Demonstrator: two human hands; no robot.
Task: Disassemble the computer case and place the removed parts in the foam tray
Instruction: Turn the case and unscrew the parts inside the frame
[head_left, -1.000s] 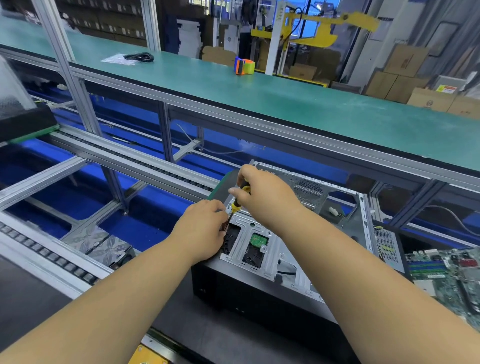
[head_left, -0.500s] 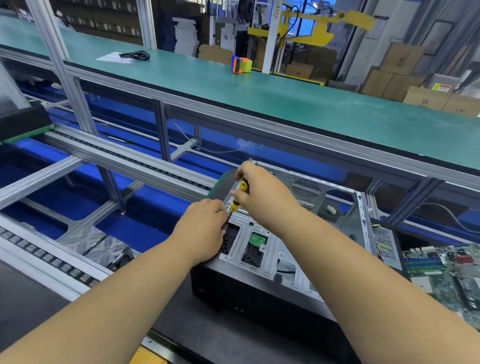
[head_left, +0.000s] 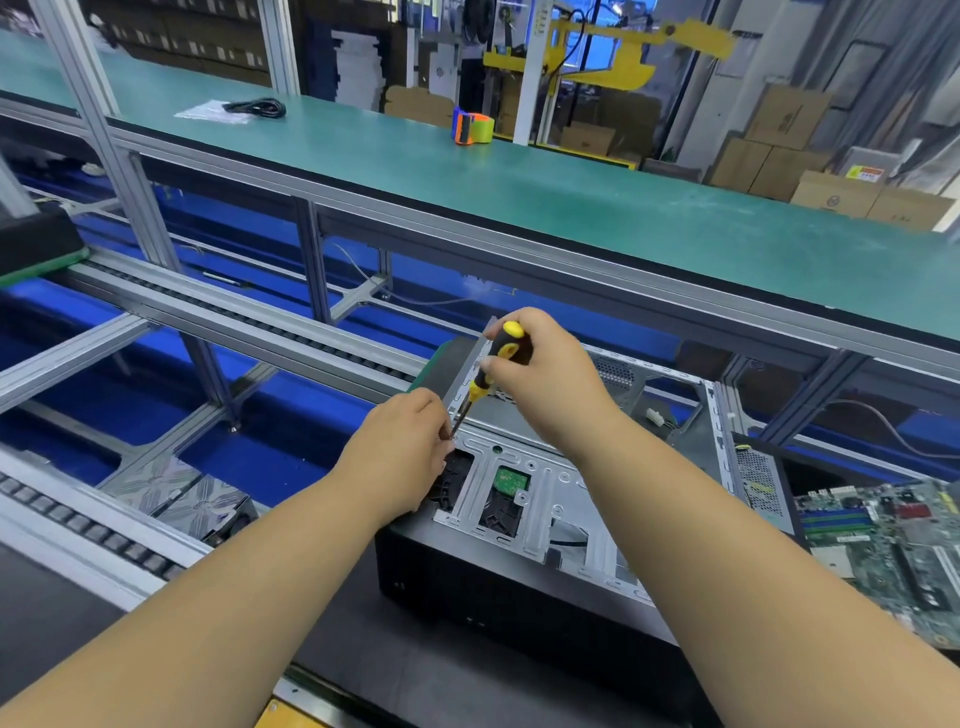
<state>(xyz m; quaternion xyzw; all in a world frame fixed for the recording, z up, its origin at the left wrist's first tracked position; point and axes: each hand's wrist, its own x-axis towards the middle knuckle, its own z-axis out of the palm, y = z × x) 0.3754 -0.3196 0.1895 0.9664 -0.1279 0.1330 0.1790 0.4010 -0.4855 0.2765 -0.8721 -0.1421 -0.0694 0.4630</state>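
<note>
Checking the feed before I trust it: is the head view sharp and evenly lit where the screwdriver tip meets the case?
Head view: even light, no harsh glare; the screwdriver and computer case read fairly sharp, but the left hand hides the tip; wide-angle bending curves the green bench; the background looks soft.

Computer case (head_left: 524, 525), black with bare grey metal framing, lying on its side with the side panel off and the interior exposed. A small green circuit board (head_left: 510, 479) shows through a frame opening. Yellow-and-black screwdriver (head_left: 488, 371), tilted, tip at the frame's upper-left corner. Removed green motherboard (head_left: 893, 545) lies flat just right of the case.
</note>
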